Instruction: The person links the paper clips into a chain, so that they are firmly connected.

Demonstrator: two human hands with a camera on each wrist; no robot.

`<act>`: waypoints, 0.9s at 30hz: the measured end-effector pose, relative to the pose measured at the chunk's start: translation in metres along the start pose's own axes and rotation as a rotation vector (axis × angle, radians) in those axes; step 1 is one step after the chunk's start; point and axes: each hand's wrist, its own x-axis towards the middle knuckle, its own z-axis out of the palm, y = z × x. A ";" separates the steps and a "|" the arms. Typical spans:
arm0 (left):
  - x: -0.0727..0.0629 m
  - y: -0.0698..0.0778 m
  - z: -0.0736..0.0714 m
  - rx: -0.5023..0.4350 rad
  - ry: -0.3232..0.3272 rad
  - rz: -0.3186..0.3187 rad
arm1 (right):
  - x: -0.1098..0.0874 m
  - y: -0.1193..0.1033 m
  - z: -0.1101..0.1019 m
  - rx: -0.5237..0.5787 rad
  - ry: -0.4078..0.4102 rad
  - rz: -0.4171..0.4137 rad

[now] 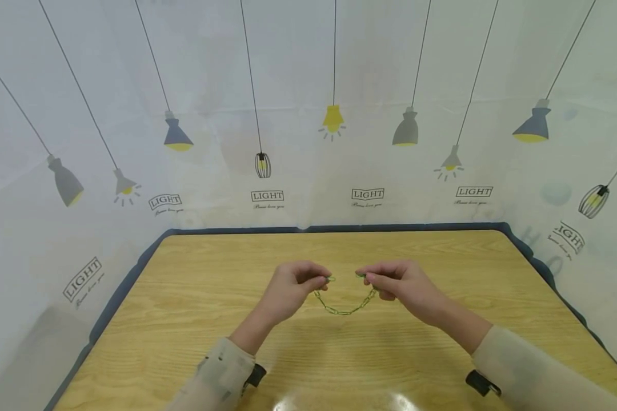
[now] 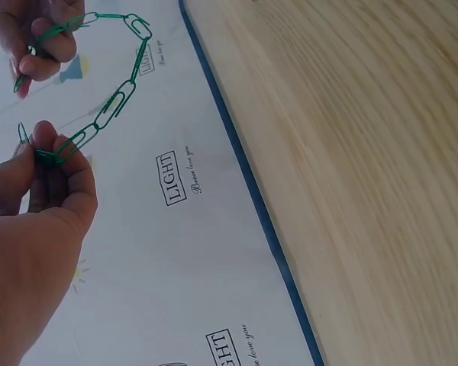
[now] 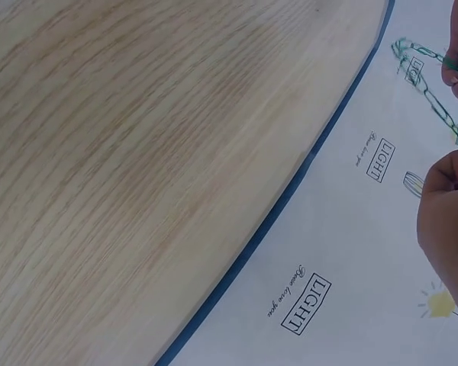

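Observation:
A chain of green paper clips [image 1: 343, 312] hangs in a U between my two hands, above the wooden table. My left hand [image 1: 291, 290] pinches one end between thumb and fingers, and a clip tip pokes out past the fingertips. At the other end my right hand [image 1: 402, 283] pinches the last clips the same way. The two ends face each other across a small gap. In the left wrist view the linked paper clips [image 2: 114, 104] arc from my left hand [image 2: 42, 198] up to the right one. The right wrist view shows the chain [image 3: 440, 112] blurred, beside my right hand [image 3: 446, 206].
The wooden table [image 1: 211, 262] lies under both hands, with a dark blue edge [image 1: 236, 230] along its back and sides. A pale cloth wall [image 1: 298, 57] printed with lamps and the word LIGHT rises behind it. Black straps [image 1: 254, 377] sit at the sleeves.

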 end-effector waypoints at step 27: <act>0.003 0.003 0.015 -0.026 0.112 0.063 | 0.010 -0.001 0.016 -0.013 0.111 0.111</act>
